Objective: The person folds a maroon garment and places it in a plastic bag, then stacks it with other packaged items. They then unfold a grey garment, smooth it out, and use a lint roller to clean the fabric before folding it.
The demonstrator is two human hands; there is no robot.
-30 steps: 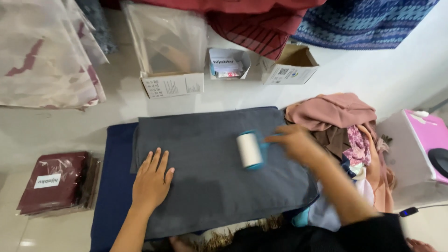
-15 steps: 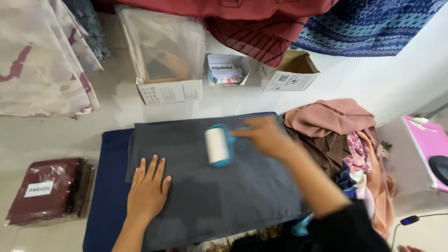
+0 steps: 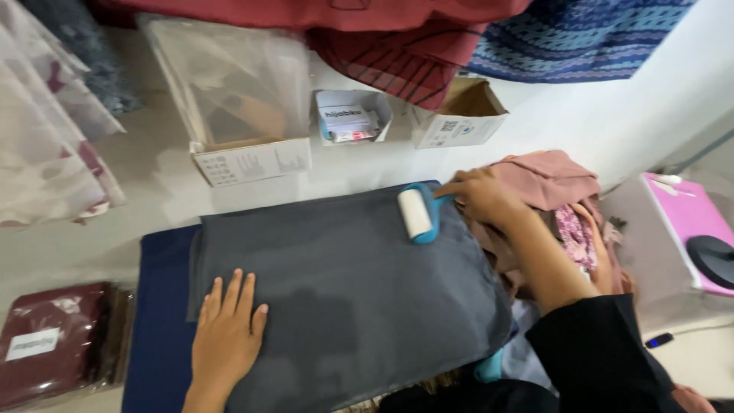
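**A:** What are the person's hands doing?

**B:** The left hand (image 3: pixel 225 336) lies flat on a grey cloth (image 3: pixel 352 298), palm down, fingers straight and slightly spread, pressing the near left part of it. The right hand (image 3: pixel 483 196) is closed around the blue handle of a lint roller (image 3: pixel 417 213), fingers wrapped on it, at the far right corner of the cloth.

**A:** Where is the roller itself?

**B:** Its white drum rests on the grey cloth, close to the far edge, just left of the right hand. It points roughly near to far, tilted a little.

**A:** And the cloth?

**B:** It is folded into a wide rectangle and lies on a dark blue cloth (image 3: pixel 160 321), which shows as a strip along its left side. Both are on a white table (image 3: pixel 367 164).

**A:** What surrounds them?

**B:** To the right, touching the grey cloth's edge, is a heap of pink clothes (image 3: pixel 550 180), with the right arm in a black sleeve (image 3: pixel 596 344) crossing over it. Further right sits a pink device (image 3: pixel 688 222). At the far side stand a box of clear bags (image 3: pixel 245 115), a small tray of cards (image 3: pixel 348 118) and an open cardboard box (image 3: pixel 462 118). At the near left lies a maroon packet (image 3: pixel 50 340) in clear wrap. Patterned fabric hangs at the far left, red and blue fabric along the far edge.
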